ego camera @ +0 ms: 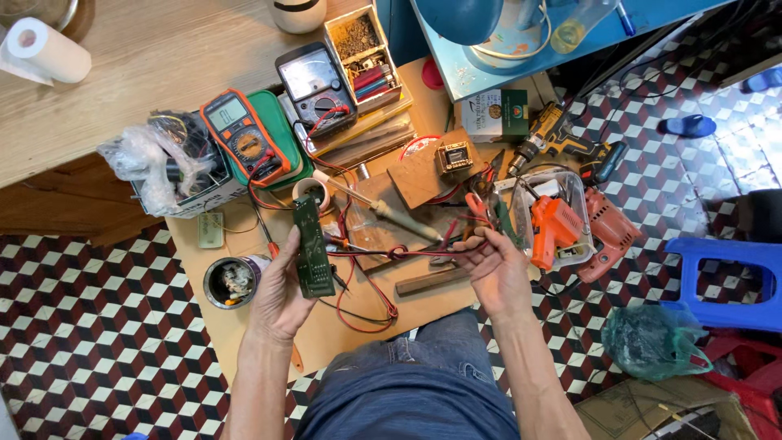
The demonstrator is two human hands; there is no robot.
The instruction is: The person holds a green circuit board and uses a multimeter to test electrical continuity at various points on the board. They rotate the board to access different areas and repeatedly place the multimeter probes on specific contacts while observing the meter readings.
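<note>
A low brown surface (244,326) sits on a checkered tile floor (98,326), crowded with gear, with a pale wooden desk (163,57) at far left and a blue stool (733,273) at right. At the right edge of the surface a clear tub (580,194) holds an orange glue gun (554,224), a red drill (611,232) lies just right of it, and a yellow drill (554,134) lies farther off. Far left are an orange multimeter (243,134) on a green case and a grey analog meter (314,85), red leads trailing from both. A soldering iron (383,208) lies across a wooden block (423,175) in the middle, and a small tin (232,281) stands near left. The left hand (281,293) holds a long green circuit board (312,244) upright by its near end, grip closed round it, just left of centre. The right hand (497,273) is half open, palm up — its fingertips pinch thin red wires (407,253) that run left toward the board.
</note>
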